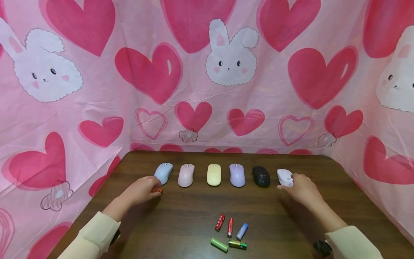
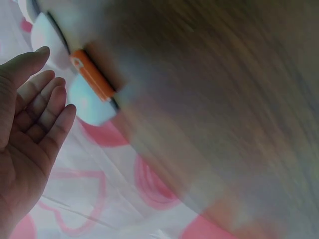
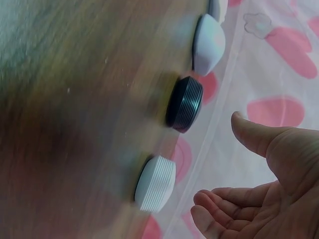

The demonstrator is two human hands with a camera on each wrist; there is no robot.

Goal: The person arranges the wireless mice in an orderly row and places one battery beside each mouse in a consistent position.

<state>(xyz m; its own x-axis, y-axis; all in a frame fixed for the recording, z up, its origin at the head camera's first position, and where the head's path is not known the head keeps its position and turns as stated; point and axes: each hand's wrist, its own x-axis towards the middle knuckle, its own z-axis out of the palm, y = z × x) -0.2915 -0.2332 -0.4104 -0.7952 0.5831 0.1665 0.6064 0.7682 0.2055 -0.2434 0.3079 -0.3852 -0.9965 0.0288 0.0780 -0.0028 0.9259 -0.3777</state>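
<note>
A row of computer mice stands along the far part of the table. At its left end is a light blue mouse (image 1: 164, 172), and an orange battery (image 2: 92, 74) lies just in front of it. My left hand (image 2: 37, 107) hovers beside that battery, thumb and fingers apart with nothing between them. In the head view the left hand (image 1: 143, 189) partly covers the battery. At the right end sits a white mouse (image 3: 157, 184). My right hand (image 1: 302, 187) overlaps its side in the head view; the right wrist view shows the thumb and loosely bent fingers of this hand apart, holding nothing.
Between the end mice stand a pink mouse (image 1: 186, 175), a yellow mouse (image 1: 214, 175), a purple mouse (image 1: 237, 175) and a black mouse (image 1: 261, 176). Nearer lie red batteries (image 1: 230, 227), a blue battery (image 1: 242, 231) and green batteries (image 1: 219, 245). A pink heart-print curtain (image 1: 200, 86) surrounds the table.
</note>
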